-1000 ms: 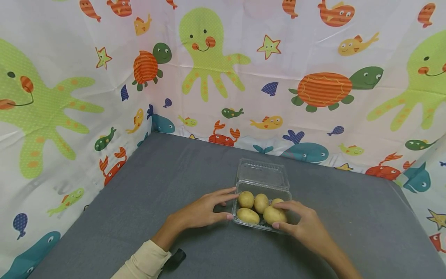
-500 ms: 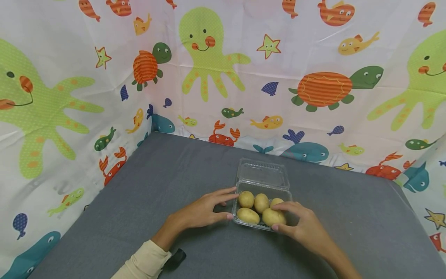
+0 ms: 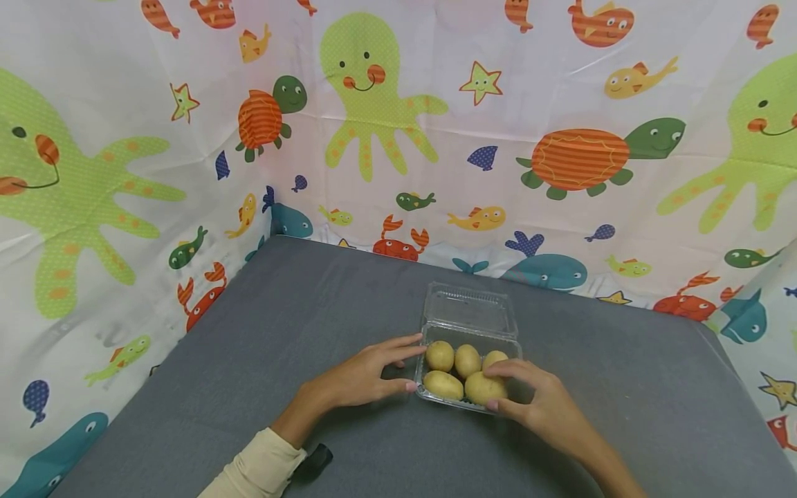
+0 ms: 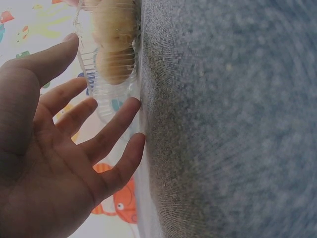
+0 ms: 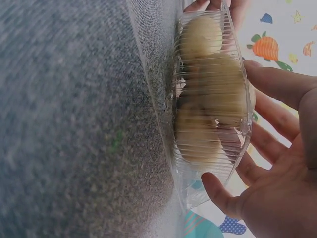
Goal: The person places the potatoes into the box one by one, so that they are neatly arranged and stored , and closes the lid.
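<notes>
A clear plastic clamshell container (image 3: 450, 402) lies on the grey table with its lid (image 3: 470, 309) tipped back. Several yellow potatoes (image 3: 439, 356) fill it. At the front right sits a larger potato (image 3: 481, 389), which my right hand (image 3: 551, 398) holds between thumb and fingers; in the right wrist view the thumb (image 5: 277, 82) is at the container's rim. My left hand (image 3: 358, 378) keeps its fingers spread at the container's left side, thumb and fingertips at the wall. The left wrist view shows that palm (image 4: 54, 178) holding nothing.
Grey cloth (image 3: 299, 297) covers the table around the container. Behind and to the sides hangs a white curtain (image 3: 429, 55) printed with sea animals. A beige sleeve (image 3: 258, 467) with a dark device (image 3: 314, 465) is on the left wrist.
The front right potato has shifted a little left and lower in the container, with my right fingers following. My left hand and the container have stayed put.
</notes>
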`<state>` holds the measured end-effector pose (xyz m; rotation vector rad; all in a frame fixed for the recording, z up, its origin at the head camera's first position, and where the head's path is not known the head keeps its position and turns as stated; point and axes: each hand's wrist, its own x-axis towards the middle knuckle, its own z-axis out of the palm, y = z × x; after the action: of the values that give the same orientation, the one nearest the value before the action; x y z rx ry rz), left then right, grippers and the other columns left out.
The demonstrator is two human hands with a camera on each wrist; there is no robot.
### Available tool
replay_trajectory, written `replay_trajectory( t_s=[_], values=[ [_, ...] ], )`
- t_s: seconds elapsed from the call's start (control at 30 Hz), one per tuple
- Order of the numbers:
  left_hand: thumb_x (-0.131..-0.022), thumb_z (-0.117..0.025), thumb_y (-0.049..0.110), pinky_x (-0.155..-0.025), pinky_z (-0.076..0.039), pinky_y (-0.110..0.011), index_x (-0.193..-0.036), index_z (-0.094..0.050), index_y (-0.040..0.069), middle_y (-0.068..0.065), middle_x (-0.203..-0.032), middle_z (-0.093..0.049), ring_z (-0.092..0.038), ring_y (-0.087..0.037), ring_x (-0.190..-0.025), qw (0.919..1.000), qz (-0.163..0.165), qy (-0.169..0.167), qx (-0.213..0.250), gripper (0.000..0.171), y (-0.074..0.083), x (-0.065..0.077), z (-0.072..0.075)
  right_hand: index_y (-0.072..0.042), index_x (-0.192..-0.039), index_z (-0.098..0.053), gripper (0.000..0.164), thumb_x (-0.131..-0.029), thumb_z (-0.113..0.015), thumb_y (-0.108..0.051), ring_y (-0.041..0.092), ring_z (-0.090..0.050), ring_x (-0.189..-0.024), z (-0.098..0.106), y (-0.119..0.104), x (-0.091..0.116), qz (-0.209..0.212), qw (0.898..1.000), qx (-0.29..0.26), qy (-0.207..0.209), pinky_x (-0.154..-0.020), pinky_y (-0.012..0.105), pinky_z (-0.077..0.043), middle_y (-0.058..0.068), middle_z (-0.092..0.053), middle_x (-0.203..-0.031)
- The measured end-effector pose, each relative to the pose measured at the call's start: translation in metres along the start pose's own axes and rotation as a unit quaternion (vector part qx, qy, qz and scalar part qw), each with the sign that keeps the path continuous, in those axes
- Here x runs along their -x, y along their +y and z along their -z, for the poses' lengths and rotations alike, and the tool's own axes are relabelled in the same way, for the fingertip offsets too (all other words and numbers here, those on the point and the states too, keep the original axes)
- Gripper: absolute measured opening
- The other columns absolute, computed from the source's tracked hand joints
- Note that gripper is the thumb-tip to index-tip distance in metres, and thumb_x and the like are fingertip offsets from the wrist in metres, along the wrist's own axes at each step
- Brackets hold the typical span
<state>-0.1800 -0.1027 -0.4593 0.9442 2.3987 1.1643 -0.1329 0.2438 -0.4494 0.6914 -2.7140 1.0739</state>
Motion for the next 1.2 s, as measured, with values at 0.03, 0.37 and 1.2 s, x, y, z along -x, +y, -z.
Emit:
replay_trajectory(
  t_s=[0.03, 0.37, 1.2],
  values=[
    [-0.104, -0.069, 0.045, -0.117, -0.045, -0.052, -0.164, -0.042, 0.028, 0.012, -0.174, -0.028, -0.062, -0.021, -0.134, 1.0, 0.0, 0.0, 0.001, 0.068, 0.0003, -0.0001, 0.0001, -0.032, -0.12, -0.077, 0.038, -0.085, -0.091, -0.031, 0.008, -0.066, -0.117, -0.0001, 0.0003, 0.0, 0.004, 1.0, -0.002, 0.0, -0.102, 0.016, -0.046, -0.015, -0.073, -0.123],
    [-0.104, -0.069, 0.044, -0.117, -0.044, -0.052, -0.164, -0.042, 0.028, 0.012, -0.174, -0.027, -0.062, -0.022, -0.134, 1.0, 0.0, 0.001, 0.003, 0.068, 0.0013, -0.0005, 0.0002, -0.027, -0.118, -0.079, 0.035, -0.086, -0.091, -0.025, 0.007, -0.067, -0.113, -0.0003, 0.0015, 0.0013, 0.012, 1.0, -0.007, 0.002, -0.101, 0.009, -0.042, -0.013, -0.074, -0.121],
    [-0.104, -0.068, 0.045, -0.116, -0.045, -0.051, -0.165, -0.041, 0.028, 0.012, -0.175, -0.026, -0.062, -0.019, -0.134, 1.0, 0.0, -0.002, -0.008, 0.068, 0.0008, -0.0007, 0.0, -0.021, -0.119, -0.079, 0.032, -0.089, -0.088, -0.019, 0.005, -0.067, -0.112, 0.0067, -0.0014, 0.0001, 0.015, 0.999, -0.036, 0.018, -0.1, 0.012, -0.045, -0.011, -0.075, -0.117]
  ],
)
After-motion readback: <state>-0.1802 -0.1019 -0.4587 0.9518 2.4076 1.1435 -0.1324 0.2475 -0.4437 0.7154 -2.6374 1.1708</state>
